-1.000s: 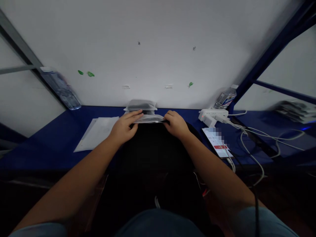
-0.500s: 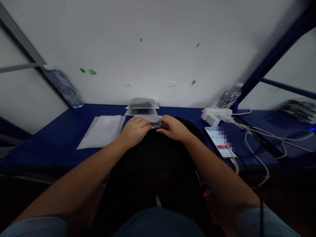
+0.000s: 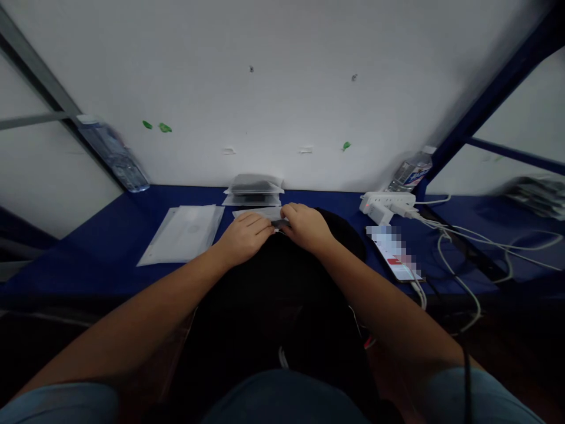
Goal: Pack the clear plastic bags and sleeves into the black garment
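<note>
Close together at the middle of the blue desk, my left hand (image 3: 246,237) and my right hand (image 3: 308,226) both have their fingers closed on a small dark flat item (image 3: 280,224). Much of that item is covered by the fingers. Just behind it lies a translucent sleeve (image 3: 265,212), partly hidden by my hands. Farther back, against the wall, is a stack of translucent sleeves with dark contents (image 3: 253,187). Flat translucent bags (image 3: 185,232) lie left of my left hand.
A large clear bottle (image 3: 115,156) leans at the left. On the right are a white power strip (image 3: 384,201), a small labelled bottle (image 3: 412,171), a lit phone (image 3: 395,253) and tangled white cables. A black rounded object (image 3: 339,232) is under my hands.
My right hand has shifted slightly left, nearer my left hand, and its fingers have drawn together over the dark item. More of the sleeve behind now shows.
</note>
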`<state>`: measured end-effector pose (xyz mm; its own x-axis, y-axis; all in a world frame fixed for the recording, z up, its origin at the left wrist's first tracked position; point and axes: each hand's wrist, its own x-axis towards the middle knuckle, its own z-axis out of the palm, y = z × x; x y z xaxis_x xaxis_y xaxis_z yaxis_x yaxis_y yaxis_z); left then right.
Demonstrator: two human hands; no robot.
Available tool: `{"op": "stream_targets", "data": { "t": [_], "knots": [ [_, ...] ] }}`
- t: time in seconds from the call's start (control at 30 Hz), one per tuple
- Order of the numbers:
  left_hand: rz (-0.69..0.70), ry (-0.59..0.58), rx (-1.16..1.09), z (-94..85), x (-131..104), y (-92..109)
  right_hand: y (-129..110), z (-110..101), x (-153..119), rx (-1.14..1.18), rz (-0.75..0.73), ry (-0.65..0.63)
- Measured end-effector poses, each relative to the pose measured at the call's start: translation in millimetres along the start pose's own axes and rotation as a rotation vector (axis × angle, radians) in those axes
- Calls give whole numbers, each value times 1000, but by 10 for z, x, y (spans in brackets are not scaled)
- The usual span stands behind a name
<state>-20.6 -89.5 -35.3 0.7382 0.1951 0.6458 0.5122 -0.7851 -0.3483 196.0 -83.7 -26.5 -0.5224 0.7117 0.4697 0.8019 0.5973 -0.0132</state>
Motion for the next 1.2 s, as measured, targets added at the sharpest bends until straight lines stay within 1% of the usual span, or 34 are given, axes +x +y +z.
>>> {"op": "stream_targets", "data": {
  "t": [0.07,0.1,0.2,0.27,0.33,0.53,0.7,0.8,0.97,1.2],
  "knots": [
    [-22,0,-17,3,2,6,8,0,-7,34,16,12],
    [-33,-3,-24,3,3,6,20,-11,-16,65,-7,15],
    [-55,-5,-23,-10,10,0,52,-72,-51,171,-146,29],
    [-75,3,-7,-26,18,-3,48,-107,-69,199,-220,41],
    [-84,4,10,-43,25,-2,23,-112,-73,164,-253,50],
    [-65,2,34,-61,29,-3,-62,-32,-44,-45,-294,67],
    [-77,-30,7,-65,22,-21,-94,-32,-48,-82,-286,94],
    [-103,-39,9,-77,-4,-59,-62,-41,-56,-84,-272,102],
    [-149,-8,0,-110,-62,-157,118,-80,-86,-66,-204,108],
    [-181,7,-22,-128,-84,-223,385,-162,-135,68,-170,38]
  ]
}}
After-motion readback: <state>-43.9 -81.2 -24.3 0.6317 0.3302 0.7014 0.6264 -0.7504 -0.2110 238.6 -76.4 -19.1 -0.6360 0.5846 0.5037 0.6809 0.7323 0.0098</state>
